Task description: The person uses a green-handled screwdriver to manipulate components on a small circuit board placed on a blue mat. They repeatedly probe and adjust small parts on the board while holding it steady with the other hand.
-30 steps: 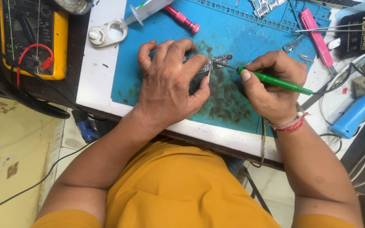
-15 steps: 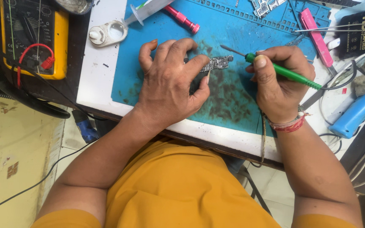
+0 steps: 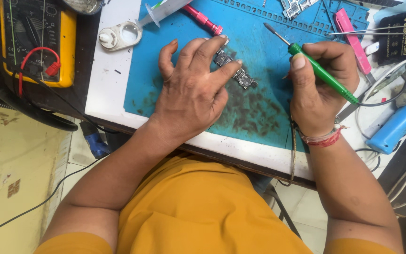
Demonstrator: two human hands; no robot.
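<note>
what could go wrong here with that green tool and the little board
The left hand pins the small circuit board with fingertips only, so it may skid on the blue mat. The green tool in the right hand has its tip lifted off the board; setting it down could hit those fingers.

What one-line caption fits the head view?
Left hand pins a small circuit board on a blue mat; right hand holds a green-handled tool raised.

Bright, even light, soft shadows, sharp focus, slight stretching toward the edges.
</note>
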